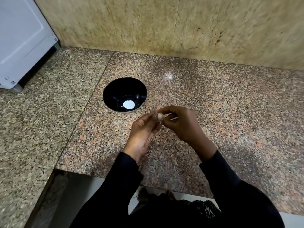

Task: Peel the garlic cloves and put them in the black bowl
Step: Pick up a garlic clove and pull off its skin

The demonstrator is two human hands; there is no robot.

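While both hands (160,122) are pinching a clove (160,117) near the bowl (124,94), I'm judging peeling underway; dropping it in comes next.

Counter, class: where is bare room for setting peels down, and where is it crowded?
Bare granite counter lies right of the black bowl, up to the wall; more lies between bowl and white appliance. Crowded: just in front of the bowl, where both hands pinch the garlic clove.
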